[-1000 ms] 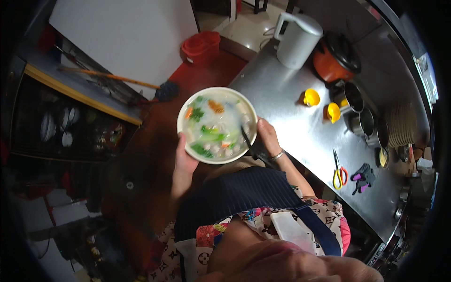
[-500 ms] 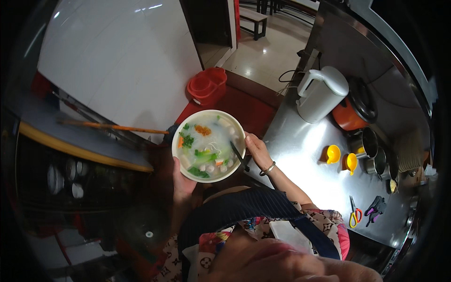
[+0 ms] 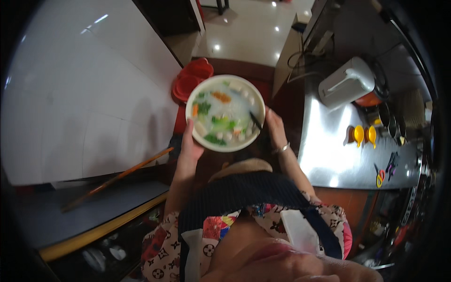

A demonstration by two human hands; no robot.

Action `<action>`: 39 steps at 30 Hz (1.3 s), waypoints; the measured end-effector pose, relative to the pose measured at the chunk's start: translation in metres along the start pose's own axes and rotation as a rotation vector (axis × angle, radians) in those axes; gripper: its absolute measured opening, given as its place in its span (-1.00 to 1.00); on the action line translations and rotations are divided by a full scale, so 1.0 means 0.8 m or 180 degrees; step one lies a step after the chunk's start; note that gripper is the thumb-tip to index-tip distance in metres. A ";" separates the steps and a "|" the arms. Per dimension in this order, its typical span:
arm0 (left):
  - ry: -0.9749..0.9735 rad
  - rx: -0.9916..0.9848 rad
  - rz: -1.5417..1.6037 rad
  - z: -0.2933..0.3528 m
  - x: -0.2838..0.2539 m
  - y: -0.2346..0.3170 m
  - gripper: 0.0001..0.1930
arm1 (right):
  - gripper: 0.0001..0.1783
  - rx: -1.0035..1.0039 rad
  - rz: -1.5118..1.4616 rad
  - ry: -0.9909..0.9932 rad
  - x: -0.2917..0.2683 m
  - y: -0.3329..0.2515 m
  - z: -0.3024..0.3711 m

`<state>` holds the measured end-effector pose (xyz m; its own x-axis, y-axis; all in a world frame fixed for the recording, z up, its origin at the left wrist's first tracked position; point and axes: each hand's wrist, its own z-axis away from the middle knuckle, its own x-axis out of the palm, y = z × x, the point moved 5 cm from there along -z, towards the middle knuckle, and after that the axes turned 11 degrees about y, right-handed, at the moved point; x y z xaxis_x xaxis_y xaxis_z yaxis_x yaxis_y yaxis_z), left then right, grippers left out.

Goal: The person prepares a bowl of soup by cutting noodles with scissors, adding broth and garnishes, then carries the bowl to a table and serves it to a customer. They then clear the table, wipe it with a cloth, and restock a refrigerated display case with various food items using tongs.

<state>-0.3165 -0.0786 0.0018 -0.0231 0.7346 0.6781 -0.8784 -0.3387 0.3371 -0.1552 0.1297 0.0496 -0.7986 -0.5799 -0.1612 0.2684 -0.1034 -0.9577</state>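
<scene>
Now that the counter point(image 3: 322, 162) has shifted farther right in view, suggesting the bowl point(image 3: 227, 149) is being carried, left hand point(image 3: 190, 146) and right hand point(image 3: 276, 128) grasp its opposite sides, left of the steel top.

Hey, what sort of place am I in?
Looks like a kitchen, perhaps an eatery's: there's a stainless-steel counter with a white electric kettle on it, and a large soup bowl full of greens and broth.

Single head-worn fisheye view, upright, facing steeply down. Near range: bowl point(image 3: 224, 148) just above frame centre, navy apron point(image 3: 244, 190) at lower centre. Far range: pale floor point(image 3: 244, 40), top.
</scene>
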 end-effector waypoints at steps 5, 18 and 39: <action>-0.0340 -0.0164 0.0148 -0.134 -0.043 -0.045 -0.30 | -0.42 -0.0097 0.0134 0.0080 0.013 0.097 -0.085; -0.0422 -0.0030 0.0269 0.014 0.045 0.003 -0.37 | -0.42 -0.0284 -0.0007 -0.0235 0.001 -0.009 -0.030; -0.0342 -0.0256 -0.0177 0.129 0.395 -0.017 -0.35 | -0.48 0.0552 -0.0184 0.0639 -0.234 -0.316 -0.023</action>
<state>-0.2629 0.0980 0.2789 0.0740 0.6823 0.7273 -0.9125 -0.2480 0.3254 -0.0836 0.2792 0.3177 -0.9014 -0.3991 -0.1679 0.2936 -0.2786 -0.9144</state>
